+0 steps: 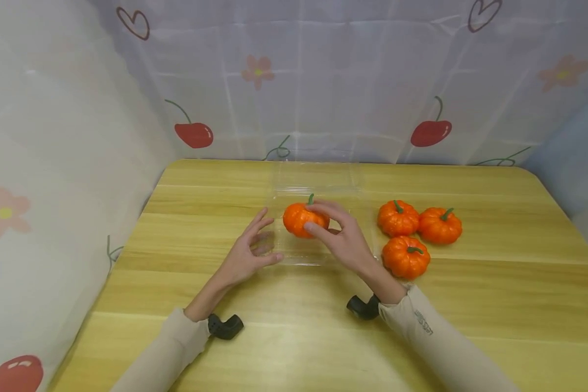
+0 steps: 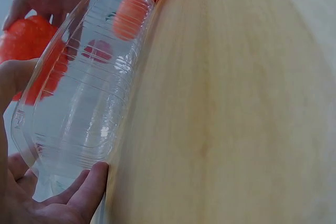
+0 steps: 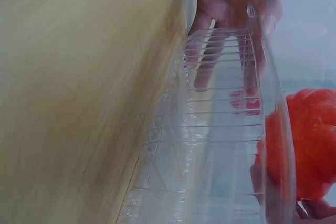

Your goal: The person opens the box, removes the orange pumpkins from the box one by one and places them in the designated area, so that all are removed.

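My right hand (image 1: 340, 237) grips a small orange pumpkin (image 1: 299, 220) with a green stem, above a clear plastic container (image 1: 294, 260) whose lid stands open at the back. In the right wrist view the pumpkin (image 3: 310, 145) shows beyond the container's rim. At the container's left side is my left hand (image 1: 247, 256), fingers spread and holding nothing. The left wrist view puts those fingers (image 2: 89, 192) close against the ribbed clear wall (image 2: 100, 93); whether they touch it I cannot tell.
Three more orange pumpkins (image 1: 405, 257) sit close together on the wooden table (image 1: 495, 305), right of the container. A patterned curtain (image 1: 323, 103) hangs behind the table and along its sides. Black wrist devices (image 1: 225, 326) are at both sleeves.
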Demonstrator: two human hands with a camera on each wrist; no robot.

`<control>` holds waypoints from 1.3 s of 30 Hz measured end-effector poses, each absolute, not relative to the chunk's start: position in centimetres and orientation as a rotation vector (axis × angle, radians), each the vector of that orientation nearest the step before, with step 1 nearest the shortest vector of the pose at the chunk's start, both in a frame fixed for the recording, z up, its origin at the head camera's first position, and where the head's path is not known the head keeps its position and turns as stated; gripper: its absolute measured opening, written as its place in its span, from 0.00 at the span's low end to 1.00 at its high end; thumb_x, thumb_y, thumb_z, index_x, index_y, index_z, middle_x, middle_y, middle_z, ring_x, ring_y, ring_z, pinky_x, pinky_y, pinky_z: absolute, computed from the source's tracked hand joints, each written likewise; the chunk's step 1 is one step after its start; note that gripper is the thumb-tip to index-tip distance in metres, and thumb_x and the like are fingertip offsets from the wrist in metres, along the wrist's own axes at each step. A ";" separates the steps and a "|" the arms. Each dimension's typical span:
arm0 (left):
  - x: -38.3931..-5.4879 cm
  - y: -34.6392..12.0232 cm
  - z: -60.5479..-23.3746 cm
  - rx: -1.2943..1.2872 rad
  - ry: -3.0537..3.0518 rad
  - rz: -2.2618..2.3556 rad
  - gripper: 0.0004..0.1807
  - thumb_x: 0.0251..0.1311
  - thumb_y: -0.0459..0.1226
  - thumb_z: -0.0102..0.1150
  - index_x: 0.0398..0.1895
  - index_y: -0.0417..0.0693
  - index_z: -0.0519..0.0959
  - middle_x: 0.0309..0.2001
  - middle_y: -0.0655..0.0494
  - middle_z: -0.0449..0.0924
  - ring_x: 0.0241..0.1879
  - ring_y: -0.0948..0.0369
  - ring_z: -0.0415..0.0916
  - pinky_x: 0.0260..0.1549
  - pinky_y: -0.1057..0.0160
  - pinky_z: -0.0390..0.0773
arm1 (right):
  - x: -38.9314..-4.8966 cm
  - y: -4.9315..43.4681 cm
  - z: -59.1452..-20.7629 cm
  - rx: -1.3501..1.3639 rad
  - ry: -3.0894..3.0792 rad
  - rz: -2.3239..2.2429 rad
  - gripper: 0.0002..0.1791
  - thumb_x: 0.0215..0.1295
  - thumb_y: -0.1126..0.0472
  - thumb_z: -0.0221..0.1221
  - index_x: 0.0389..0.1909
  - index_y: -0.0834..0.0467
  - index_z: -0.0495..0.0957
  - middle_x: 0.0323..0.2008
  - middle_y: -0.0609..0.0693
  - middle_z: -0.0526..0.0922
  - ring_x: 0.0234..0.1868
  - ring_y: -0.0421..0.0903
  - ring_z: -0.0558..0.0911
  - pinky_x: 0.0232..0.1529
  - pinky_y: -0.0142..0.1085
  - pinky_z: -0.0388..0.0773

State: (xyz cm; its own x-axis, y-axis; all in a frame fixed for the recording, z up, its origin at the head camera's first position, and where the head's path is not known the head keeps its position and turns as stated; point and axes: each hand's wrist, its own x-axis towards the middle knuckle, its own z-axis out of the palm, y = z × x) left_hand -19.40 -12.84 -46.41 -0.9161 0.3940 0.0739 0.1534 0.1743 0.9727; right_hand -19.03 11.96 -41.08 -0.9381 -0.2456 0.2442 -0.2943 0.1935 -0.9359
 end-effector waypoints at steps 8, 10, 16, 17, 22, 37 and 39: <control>-19.3 -12.8 -46.4 0.524 2.251 1.826 0.48 0.55 0.33 0.72 0.77 0.45 0.56 0.79 0.62 0.41 0.69 0.41 0.57 0.61 0.49 0.70 | -17.2 12.6 -40.3 0.600 -2.289 1.937 0.18 0.66 0.65 0.64 0.57 0.61 0.80 0.66 0.53 0.70 0.62 0.52 0.73 0.53 0.51 0.79; -19.3 -12.9 -46.5 0.531 2.245 1.833 0.48 0.55 0.33 0.71 0.77 0.46 0.55 0.79 0.60 0.41 0.69 0.40 0.57 0.62 0.49 0.69 | -16.9 12.9 -40.2 0.605 -2.293 1.940 0.19 0.66 0.66 0.64 0.57 0.61 0.80 0.67 0.53 0.68 0.63 0.52 0.71 0.54 0.52 0.78; -19.1 -13.2 -46.7 0.530 2.228 1.851 0.47 0.56 0.32 0.71 0.77 0.44 0.56 0.79 0.62 0.40 0.69 0.40 0.56 0.62 0.48 0.69 | -16.0 14.2 -39.8 0.601 -2.305 1.895 0.19 0.63 0.68 0.65 0.56 0.62 0.80 0.68 0.53 0.68 0.65 0.52 0.70 0.56 0.53 0.76; -19.0 -13.3 -46.6 0.526 2.227 1.851 0.47 0.56 0.31 0.71 0.76 0.43 0.56 0.79 0.62 0.39 0.69 0.40 0.56 0.62 0.48 0.70 | -15.9 14.4 -39.8 0.597 -2.307 1.887 0.19 0.63 0.69 0.65 0.55 0.62 0.80 0.68 0.53 0.68 0.65 0.52 0.70 0.57 0.52 0.76; -19.0 -13.3 -46.8 0.526 2.211 1.859 0.47 0.56 0.28 0.69 0.77 0.42 0.55 0.79 0.60 0.37 0.70 0.38 0.55 0.62 0.45 0.69 | -15.3 15.2 -39.7 0.562 -2.306 1.866 0.20 0.59 0.70 0.67 0.52 0.62 0.77 0.65 0.50 0.71 0.64 0.49 0.71 0.56 0.44 0.78; -19.3 -13.0 -46.5 0.569 2.210 1.858 0.49 0.57 0.34 0.70 0.78 0.46 0.52 0.79 0.61 0.39 0.70 0.41 0.55 0.63 0.49 0.69 | -14.2 17.5 -39.7 0.464 -2.429 1.742 0.31 0.57 0.67 0.69 0.63 0.62 0.71 0.64 0.52 0.66 0.64 0.51 0.67 0.56 0.56 0.74; -19.3 -12.9 -46.5 0.572 2.214 1.855 0.49 0.57 0.34 0.70 0.78 0.46 0.52 0.79 0.60 0.39 0.70 0.40 0.55 0.63 0.48 0.69 | -14.1 17.6 -39.7 0.455 -2.449 1.732 0.32 0.58 0.67 0.69 0.64 0.63 0.71 0.65 0.53 0.65 0.65 0.53 0.66 0.57 0.56 0.74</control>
